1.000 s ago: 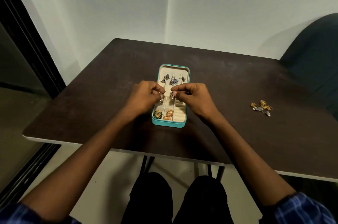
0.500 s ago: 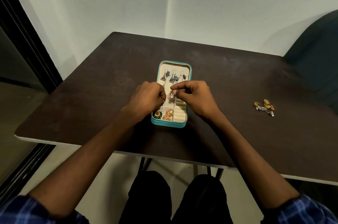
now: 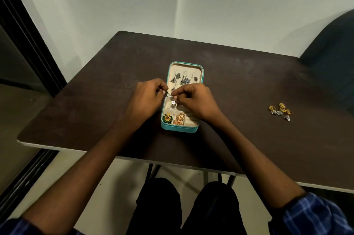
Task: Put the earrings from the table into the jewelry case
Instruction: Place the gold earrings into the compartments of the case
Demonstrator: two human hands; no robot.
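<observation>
- While both hands meet over the open jewelry case (image 3: 168,126), the left hand (image 3: 145,98) has its fingertips curled in a pinch; what it has hold of is too small to tell, perhaps the earring's hook or back.
- Pinching with thumb and forefinger, the right hand (image 3: 193,99) holds a small silver earring (image 3: 173,103) that dangles just above a cream-lined compartment.
- Should either pinch slip, I judge the earring could drop into the wrong compartment or tangle with the dark metal drop earrings (image 3: 183,80) hung in the lid.
- Pressing a wrist on the case rim could tip or slide the light case on the smooth dark table (image 3: 249,85).
- Soft velvety lining, teal leather-like shell and rounded corners mark the case; a green-and-gold stud (image 3: 167,118) and a filigree gold pair (image 3: 179,118) fill the near cells.
- Well apart to the right on the table lies a heap of gold hoop earrings (image 3: 281,111), not yet stowed.
</observation>
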